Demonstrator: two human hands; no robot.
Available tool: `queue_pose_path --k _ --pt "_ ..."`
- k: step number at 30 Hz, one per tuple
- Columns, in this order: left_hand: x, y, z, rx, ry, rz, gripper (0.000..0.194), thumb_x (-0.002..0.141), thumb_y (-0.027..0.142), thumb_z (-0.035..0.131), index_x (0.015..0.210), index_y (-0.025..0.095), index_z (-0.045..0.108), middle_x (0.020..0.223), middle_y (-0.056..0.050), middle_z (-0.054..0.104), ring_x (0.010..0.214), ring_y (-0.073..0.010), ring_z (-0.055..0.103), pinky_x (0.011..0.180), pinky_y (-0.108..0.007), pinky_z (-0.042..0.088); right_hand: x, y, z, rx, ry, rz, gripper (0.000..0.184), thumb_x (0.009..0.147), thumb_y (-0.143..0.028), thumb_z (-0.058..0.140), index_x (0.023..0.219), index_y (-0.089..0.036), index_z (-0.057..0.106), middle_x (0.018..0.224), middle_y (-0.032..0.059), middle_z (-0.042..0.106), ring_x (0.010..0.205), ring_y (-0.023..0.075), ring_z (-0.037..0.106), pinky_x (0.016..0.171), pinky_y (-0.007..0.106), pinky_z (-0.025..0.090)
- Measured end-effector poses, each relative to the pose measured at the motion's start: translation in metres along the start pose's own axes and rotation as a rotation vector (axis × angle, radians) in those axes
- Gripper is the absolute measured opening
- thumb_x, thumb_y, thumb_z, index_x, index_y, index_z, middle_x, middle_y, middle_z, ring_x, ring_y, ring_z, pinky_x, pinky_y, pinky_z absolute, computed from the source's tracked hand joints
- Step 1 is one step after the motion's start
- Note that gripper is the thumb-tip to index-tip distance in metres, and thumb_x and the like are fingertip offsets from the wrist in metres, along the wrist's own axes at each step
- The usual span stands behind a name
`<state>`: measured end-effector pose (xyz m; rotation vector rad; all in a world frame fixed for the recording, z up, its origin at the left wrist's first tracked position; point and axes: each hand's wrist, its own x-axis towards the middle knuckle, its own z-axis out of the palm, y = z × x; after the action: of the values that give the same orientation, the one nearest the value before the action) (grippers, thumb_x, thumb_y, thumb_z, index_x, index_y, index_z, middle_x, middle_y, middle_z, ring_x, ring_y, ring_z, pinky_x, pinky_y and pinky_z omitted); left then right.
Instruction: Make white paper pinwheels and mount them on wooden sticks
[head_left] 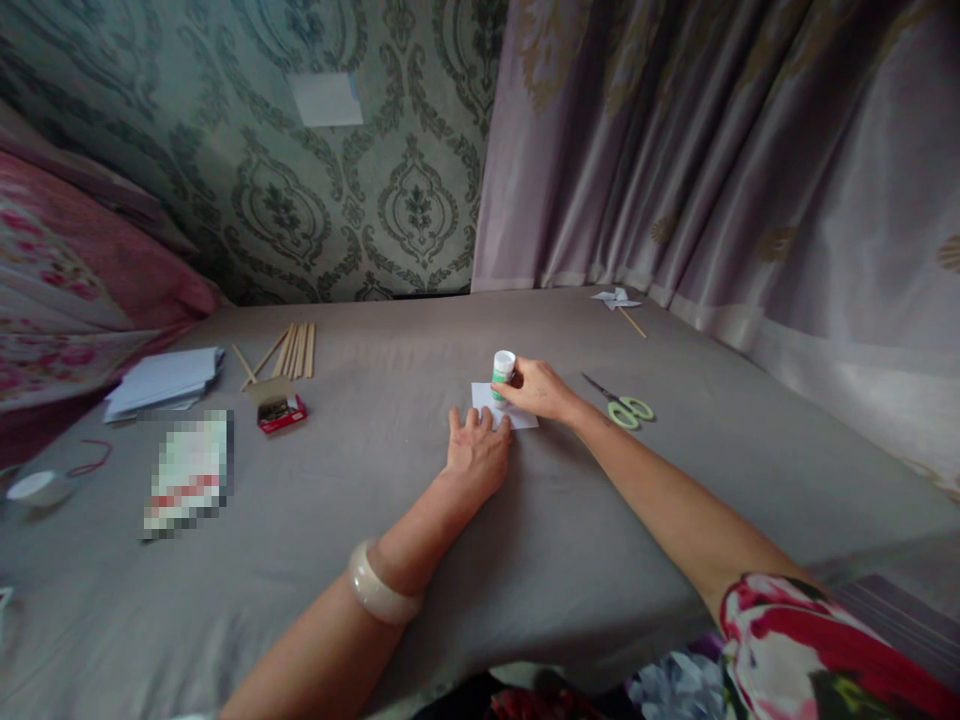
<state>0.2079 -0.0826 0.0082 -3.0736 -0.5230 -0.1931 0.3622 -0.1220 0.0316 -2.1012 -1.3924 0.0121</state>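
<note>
A small white sheet of paper (527, 420) lies on the grey cloth in front of me. My right hand (540, 388) is closed around a white glue stick (501, 372) with a green label, which stands upright on the sheet. Its lower end is against the paper; I cannot tell whether glue is coming off it. My left hand (478, 450) lies palm down with fingers apart, fingertips at the sheet's near left edge, holding nothing. Just right of my right wrist are scissors (621, 402) with pale green handles.
On the left are a stack of white paper (165, 380), several wooden sticks (298, 350), an open red box (282, 410) of small metal pieces, a blurred packet (189, 475), a red string (91, 460) and a white cup (39, 488). A paper pinwheel (616, 298) lies at the back right.
</note>
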Motion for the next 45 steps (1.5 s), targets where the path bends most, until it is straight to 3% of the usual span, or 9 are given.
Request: queue_pose_path --k 11,22,32,38,45 --pt "0.0 -0.001 0.001 0.01 -0.002 0.007 0.036 0.09 0.027 0.036 0.12 0.018 0.054 0.116 -0.015 0.057 0.106 -0.0289 0.051 0.1 -0.052 0.024 -0.007 -0.002 -0.008 -0.038 0.002 -0.025 0.014 0.073 -0.029 0.063 0.075 -0.015 0.061 0.069 0.0042 0.067 0.06 0.0132 0.057 0.057 0.022 0.039" --pt "0.001 0.0 -0.003 0.017 -0.024 0.0 0.037 0.091 0.028 0.035 0.123 0.02 0.052 0.116 -0.013 0.058 0.108 -0.0279 0.049 0.101 -0.051 0.023 0.003 -0.003 0.003 -0.03 0.018 -0.036 0.017 0.074 -0.031 0.063 0.077 -0.015 0.062 0.071 0.0058 0.067 0.062 0.0143 0.058 0.058 0.023 0.039" --pt "0.001 -0.001 0.002 0.008 0.015 0.01 0.036 0.09 0.027 0.038 0.121 0.018 0.054 0.114 -0.014 0.058 0.105 -0.0284 0.051 0.102 -0.052 0.022 -0.011 0.0 -0.006 -0.011 0.008 -0.059 0.015 0.073 -0.029 0.063 0.076 -0.015 0.06 0.068 0.0043 0.066 0.059 0.0133 0.056 0.057 0.022 0.038" --pt "0.001 -0.002 0.0 0.027 -0.004 0.01 0.036 0.091 0.028 0.036 0.122 0.021 0.053 0.114 -0.012 0.058 0.105 -0.0273 0.051 0.102 -0.051 0.023 -0.001 0.0 0.001 -0.006 0.022 -0.057 0.016 0.074 -0.031 0.062 0.079 -0.015 0.061 0.071 0.0053 0.067 0.061 0.014 0.057 0.059 0.023 0.039" --pt "0.0 0.0 -0.004 0.007 -0.01 0.008 0.037 0.091 0.027 0.036 0.122 0.019 0.054 0.114 -0.014 0.058 0.106 -0.0283 0.051 0.103 -0.052 0.023 -0.006 0.002 -0.004 -0.031 0.007 -0.075 0.016 0.074 -0.03 0.062 0.077 -0.015 0.062 0.069 0.005 0.066 0.061 0.0142 0.056 0.059 0.023 0.039"
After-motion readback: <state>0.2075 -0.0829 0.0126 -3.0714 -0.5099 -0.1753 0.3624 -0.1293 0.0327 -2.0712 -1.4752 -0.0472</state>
